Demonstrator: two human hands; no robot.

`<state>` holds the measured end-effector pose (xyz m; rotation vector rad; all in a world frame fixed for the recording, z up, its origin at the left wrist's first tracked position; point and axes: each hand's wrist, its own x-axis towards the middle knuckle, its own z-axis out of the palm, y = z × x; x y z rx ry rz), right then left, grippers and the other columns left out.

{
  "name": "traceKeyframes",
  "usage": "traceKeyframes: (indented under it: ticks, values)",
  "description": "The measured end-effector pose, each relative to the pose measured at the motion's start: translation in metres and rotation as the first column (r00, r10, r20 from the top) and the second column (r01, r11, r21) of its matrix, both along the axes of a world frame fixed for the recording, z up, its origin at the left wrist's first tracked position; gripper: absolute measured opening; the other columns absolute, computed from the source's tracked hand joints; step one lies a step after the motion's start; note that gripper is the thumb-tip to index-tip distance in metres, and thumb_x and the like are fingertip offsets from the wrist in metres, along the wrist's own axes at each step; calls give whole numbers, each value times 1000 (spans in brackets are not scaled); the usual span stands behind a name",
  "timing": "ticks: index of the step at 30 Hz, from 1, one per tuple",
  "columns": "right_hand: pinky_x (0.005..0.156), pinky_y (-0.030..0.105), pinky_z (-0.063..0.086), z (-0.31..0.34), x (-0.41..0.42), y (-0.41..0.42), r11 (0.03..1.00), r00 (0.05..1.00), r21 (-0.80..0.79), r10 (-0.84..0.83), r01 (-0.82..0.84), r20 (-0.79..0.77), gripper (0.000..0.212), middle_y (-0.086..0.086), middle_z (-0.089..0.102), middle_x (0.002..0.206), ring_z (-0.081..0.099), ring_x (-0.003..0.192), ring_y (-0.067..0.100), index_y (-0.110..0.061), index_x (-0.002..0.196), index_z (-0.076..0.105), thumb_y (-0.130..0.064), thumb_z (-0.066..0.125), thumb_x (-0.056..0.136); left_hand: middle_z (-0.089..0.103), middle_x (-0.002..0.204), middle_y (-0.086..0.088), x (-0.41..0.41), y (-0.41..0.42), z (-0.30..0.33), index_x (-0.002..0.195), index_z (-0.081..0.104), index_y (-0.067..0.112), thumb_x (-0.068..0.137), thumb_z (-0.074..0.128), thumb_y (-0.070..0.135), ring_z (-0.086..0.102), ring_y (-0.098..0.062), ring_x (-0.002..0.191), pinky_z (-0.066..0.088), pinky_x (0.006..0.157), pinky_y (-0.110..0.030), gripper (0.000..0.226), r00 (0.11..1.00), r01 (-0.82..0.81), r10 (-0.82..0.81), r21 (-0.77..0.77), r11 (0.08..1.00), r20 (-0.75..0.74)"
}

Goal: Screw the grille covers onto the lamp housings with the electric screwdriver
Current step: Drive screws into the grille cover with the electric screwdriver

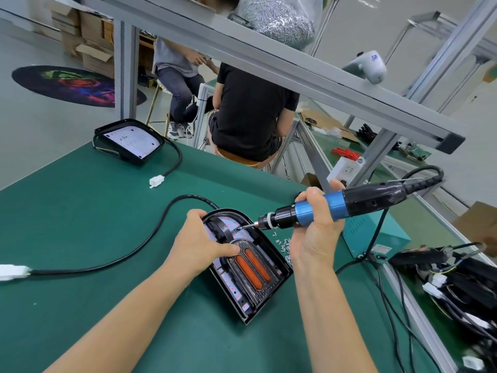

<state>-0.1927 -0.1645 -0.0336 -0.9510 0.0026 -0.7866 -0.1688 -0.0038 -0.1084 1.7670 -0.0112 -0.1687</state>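
A black lamp housing (271,261) lies on the green mat in front of me. Inside it sits a black grille cover (251,275) with two orange strips. My left hand (197,242) grips the housing's far left edge, thumb pressed on the grille. My right hand (316,232) holds the blue and black electric screwdriver (341,204) nearly level, its bit touching the grille near the housing's rounded top. A small heap of loose screws (285,244) lies just right of the housing, partly behind my right hand.
A second lamp housing (129,140) with a cable and white plug (156,181) lies at the mat's far left. A teal power box (376,238) stands to the right, with more lamps and wiring (457,278) beyond. Two people sit behind the bench.
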Motion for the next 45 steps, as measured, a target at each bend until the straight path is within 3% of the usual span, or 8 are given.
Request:
traceKeyframes:
  ticks: [21,25,28,29,32,34,38,45]
  values:
    - [71,23,53,4,-2,2,997,1000,-76,-12,12,4,41,-3,55,70,57,66,14,-25,105,55,-2,66,73,52,123,1,-3,0,6,130,32,19,56,91,27,50,-21,107,40,84,-33,95,1000,-13,14,64,998,-12]
    - [72,26,52,9,-7,-2,999,1000,-37,4,-4,14,40,-3,56,71,57,64,14,-22,108,53,3,63,79,42,140,-1,-2,7,4,141,29,17,63,87,33,41,-22,127,36,102,-38,98,998,26,-18,141,990,-55]
    - [72,26,50,13,-12,-7,1000,1000,0,16,-16,23,36,-9,58,69,55,63,12,-22,110,50,7,56,88,37,142,5,-6,7,8,139,37,28,69,80,41,28,-19,134,23,110,-41,83,994,-38,-9,411,911,112]
    - [71,25,51,15,-14,-8,1000,999,11,24,-24,30,35,-10,59,69,56,63,11,-22,109,50,6,55,88,41,139,8,-6,6,10,135,44,32,72,78,39,29,-17,131,24,109,-40,72,974,-93,-1,406,909,226]
    - [68,24,52,19,-19,-9,996,997,70,59,-62,47,34,-8,59,71,57,62,10,-24,106,52,5,55,89,58,111,15,-9,1,16,115,61,39,79,73,18,49,-3,97,42,90,-31,43,926,-33,6,64,997,378]
    - [68,24,52,21,-21,-10,990,995,114,81,-87,59,34,-6,58,73,57,62,10,-25,104,54,5,55,89,66,91,11,-12,-3,21,105,67,36,82,70,11,54,-5,76,45,75,-25,34,942,57,-22,-93,994,334]
    - [68,24,52,26,-26,-10,986,993,125,102,-109,66,34,-5,58,73,57,62,9,-26,104,55,4,56,89,71,75,5,-16,-7,29,88,75,27,86,66,14,56,-2,62,48,59,-16,16,989,92,-42,-365,926,144]
    - [68,25,52,31,-31,-7,987,991,114,108,-116,75,33,-5,58,72,58,60,9,-26,103,56,4,56,89,71,71,-6,-20,-8,35,82,75,6,86,65,5,56,-7,57,50,53,-18,11,998,63,-66,-500,864,12]
